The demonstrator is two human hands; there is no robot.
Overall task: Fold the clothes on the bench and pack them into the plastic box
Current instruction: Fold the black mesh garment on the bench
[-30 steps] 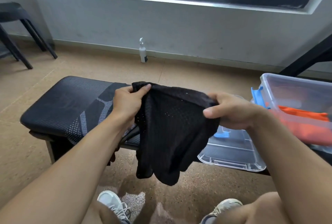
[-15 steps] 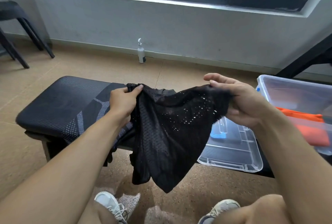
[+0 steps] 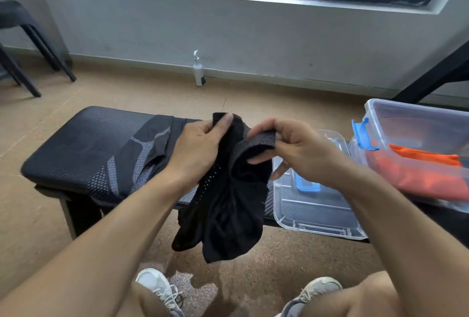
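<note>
A black mesh garment point(image 3: 228, 197) is hanging bunched above the front edge of the worktop point(image 3: 76, 144), its lower folds dangling toward the floor. The left hand point(image 3: 200, 149) is gripping its top edge, and the right hand point(image 3: 291, 149) is pinching a band of it just beside. A black and grey garment point(image 3: 142, 161) is lying spread on the worktop. The clear plastic box point(image 3: 418, 149) is sitting at the right end, holding folded orange clothing point(image 3: 426, 172). Its clear lid point(image 3: 317, 205) is lying flat beside it.

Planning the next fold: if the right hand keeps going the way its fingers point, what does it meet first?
Likely the left hand: the right hand points left across the black garment they share, though depth is unclear.
</note>
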